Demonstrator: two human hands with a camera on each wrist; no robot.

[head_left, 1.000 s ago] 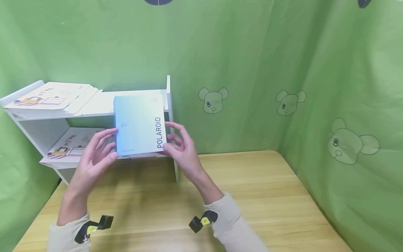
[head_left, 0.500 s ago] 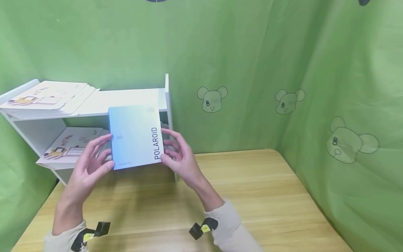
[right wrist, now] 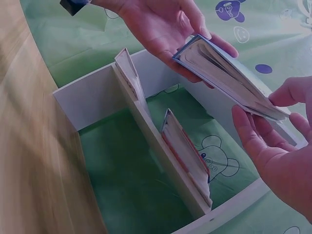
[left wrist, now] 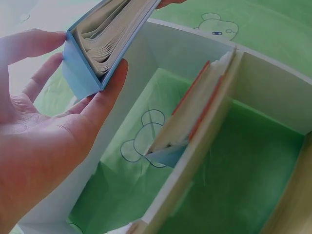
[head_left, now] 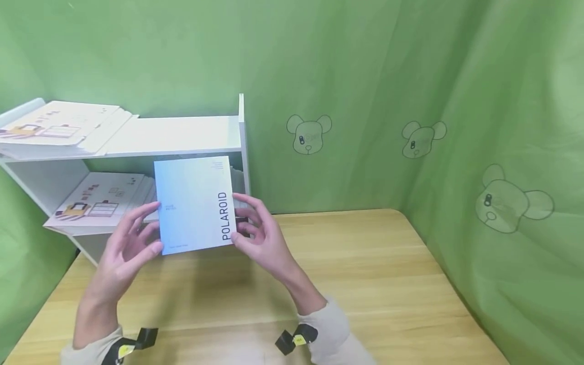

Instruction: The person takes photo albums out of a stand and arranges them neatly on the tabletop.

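Note:
A blue-to-white photo album (head_left: 196, 203) lettered POLAROID is held up in front of the shelf in the head view, its cover facing me. My left hand (head_left: 118, 263) grips its left edge, the thumb at the lower corner. At the right edge my right hand (head_left: 266, 248) pinches it, thumb on the cover near the lettering and other fingers partly hidden behind. In the left wrist view the album (left wrist: 84, 73) shows a blue spine and thick cream pages. The right wrist view shows both hands on the album (right wrist: 219, 73), its covers nearly closed.
A white two-tier shelf (head_left: 187, 134) stands behind the album on the wooden table (head_left: 347, 274). Thin printed booklets are stacked on its upper tier (head_left: 59, 124) and lower tier (head_left: 98, 200). A red-edged book (right wrist: 183, 146) stands on the lower tier. Green cloth (head_left: 360, 66) surrounds the table.
Both hands have brought the photo album down and slightly left, from overlapping the upper tier to just below its front edge. Their grip on it looks the same.

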